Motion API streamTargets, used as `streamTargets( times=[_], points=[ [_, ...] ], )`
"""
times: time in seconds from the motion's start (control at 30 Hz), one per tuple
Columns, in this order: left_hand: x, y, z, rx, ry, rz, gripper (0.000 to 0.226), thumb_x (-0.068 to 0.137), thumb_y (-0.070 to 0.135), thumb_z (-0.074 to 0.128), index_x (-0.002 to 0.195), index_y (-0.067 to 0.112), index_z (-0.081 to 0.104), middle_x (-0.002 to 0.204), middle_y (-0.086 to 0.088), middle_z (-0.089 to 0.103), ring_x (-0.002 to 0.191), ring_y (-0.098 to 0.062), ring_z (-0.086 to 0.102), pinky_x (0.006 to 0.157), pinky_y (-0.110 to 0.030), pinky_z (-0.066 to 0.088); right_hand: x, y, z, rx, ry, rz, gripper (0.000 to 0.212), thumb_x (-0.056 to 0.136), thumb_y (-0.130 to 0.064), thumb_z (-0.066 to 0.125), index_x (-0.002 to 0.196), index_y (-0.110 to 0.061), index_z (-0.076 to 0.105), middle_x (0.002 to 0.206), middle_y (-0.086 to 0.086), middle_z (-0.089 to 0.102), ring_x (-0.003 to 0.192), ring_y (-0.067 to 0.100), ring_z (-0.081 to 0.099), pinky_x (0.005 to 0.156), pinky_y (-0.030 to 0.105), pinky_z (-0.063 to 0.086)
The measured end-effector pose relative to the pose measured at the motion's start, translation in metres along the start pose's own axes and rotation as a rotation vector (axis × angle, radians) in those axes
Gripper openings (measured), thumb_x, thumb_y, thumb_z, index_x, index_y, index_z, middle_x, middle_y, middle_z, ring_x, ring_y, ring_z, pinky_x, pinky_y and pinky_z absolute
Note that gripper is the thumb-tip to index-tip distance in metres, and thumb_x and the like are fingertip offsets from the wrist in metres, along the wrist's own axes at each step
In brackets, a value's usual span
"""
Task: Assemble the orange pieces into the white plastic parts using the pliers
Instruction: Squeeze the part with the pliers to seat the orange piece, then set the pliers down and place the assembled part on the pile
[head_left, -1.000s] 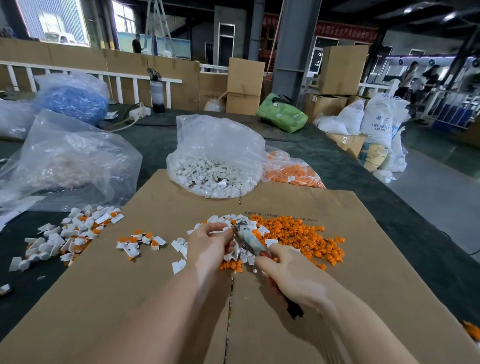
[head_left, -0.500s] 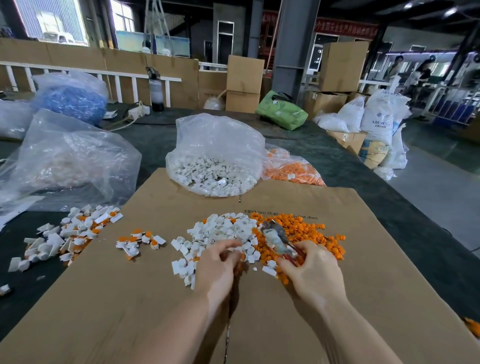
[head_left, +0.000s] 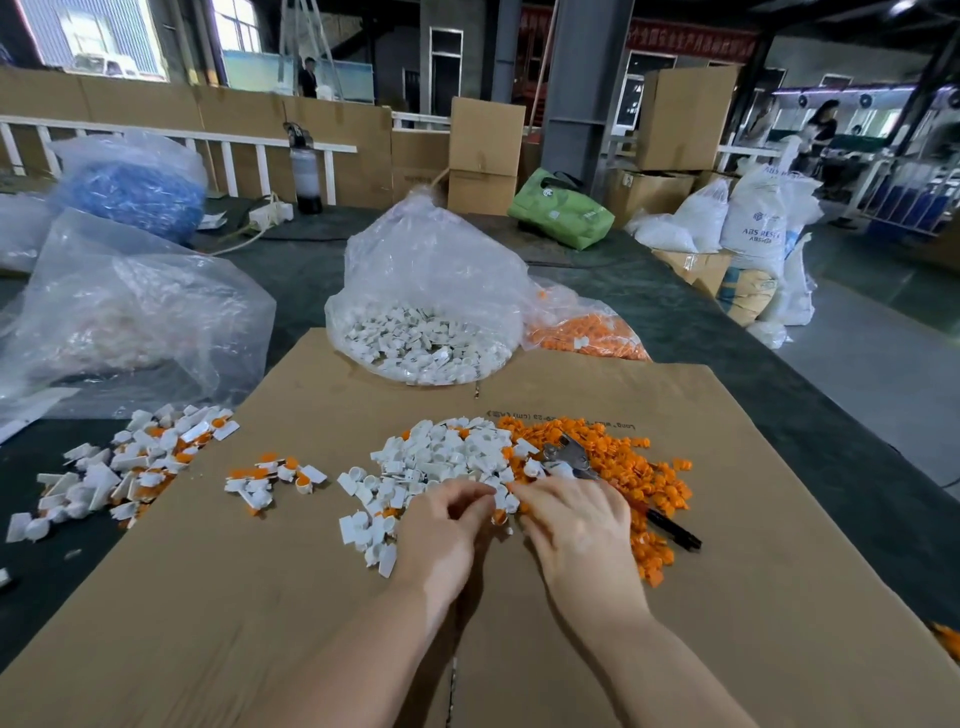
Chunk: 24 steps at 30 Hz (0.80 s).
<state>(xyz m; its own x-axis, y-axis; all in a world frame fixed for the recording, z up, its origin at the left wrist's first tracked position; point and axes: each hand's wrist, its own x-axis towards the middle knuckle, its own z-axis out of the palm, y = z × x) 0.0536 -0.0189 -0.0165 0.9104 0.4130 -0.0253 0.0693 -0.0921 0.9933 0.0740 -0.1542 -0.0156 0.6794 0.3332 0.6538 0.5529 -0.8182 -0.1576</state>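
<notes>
A heap of white plastic parts (head_left: 441, 457) lies mid-cardboard, with loose orange pieces (head_left: 644, 478) spread to its right. The pliers (head_left: 569, 460) lie on the orange pieces, the jaws pointing away from me and the black handle (head_left: 672, 527) sticking out past my right hand. My left hand (head_left: 447, 525) and my right hand (head_left: 576, 525) meet fingertip to fingertip at the heap's near edge. Both pinch one small white part with an orange bit (head_left: 501, 506) between them. Neither hand grips the pliers.
Piles of joined white-and-orange parts lie at the left (head_left: 135, 467) and centre-left (head_left: 270, 475). A clear bag of white parts (head_left: 426, 312) and a bag of orange pieces (head_left: 582, 327) stand at the cardboard's (head_left: 727, 623) far edge. More bags (head_left: 130, 312) sit far left.
My right hand has let go of the pliers, which now lie on the orange pieces. It has moved left to meet my left hand on a small white part.
</notes>
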Motion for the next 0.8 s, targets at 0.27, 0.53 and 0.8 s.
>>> streamTargets(
  times=[0.27,0.53,0.8],
  points=[
    [-0.010,-0.001,-0.010,0.120,-0.123,0.018,0.030,0.079,0.007,0.067,0.093,0.034,0.069,0.084,0.009,0.069,0.083,-0.007,0.064,0.075,-0.015,0.047,-0.002,-0.011,0.006,0.239,-0.025,0.095,0.019,0.075,-0.005,0.076,0.070,-0.020,0.065,0.074,-0.011,0.061,0.070,0.018,0.056,0.070,0.034,0.036],
    [-0.013,-0.005,-0.003,0.279,-0.106,0.183,0.027,0.080,0.019,0.073,0.089,0.040,0.057,0.080,0.008,0.063,0.072,0.001,0.057,0.066,-0.007,0.042,-0.005,-0.014,0.003,0.287,-0.039,0.114,0.014,0.079,-0.005,0.072,0.085,-0.018,0.070,0.082,-0.008,0.064,0.077,0.017,0.058,0.070,0.031,0.039],
    [-0.015,-0.006,-0.005,0.290,-0.129,0.247,0.029,0.083,0.010,0.067,0.100,0.033,0.060,0.088,0.014,0.064,0.076,0.005,0.056,0.069,-0.004,0.040,-0.006,-0.013,0.003,0.333,-0.037,0.060,0.008,0.079,-0.008,0.071,0.077,-0.015,0.068,0.076,-0.006,0.063,0.073,0.017,0.056,0.066,0.034,0.047]
  ],
)
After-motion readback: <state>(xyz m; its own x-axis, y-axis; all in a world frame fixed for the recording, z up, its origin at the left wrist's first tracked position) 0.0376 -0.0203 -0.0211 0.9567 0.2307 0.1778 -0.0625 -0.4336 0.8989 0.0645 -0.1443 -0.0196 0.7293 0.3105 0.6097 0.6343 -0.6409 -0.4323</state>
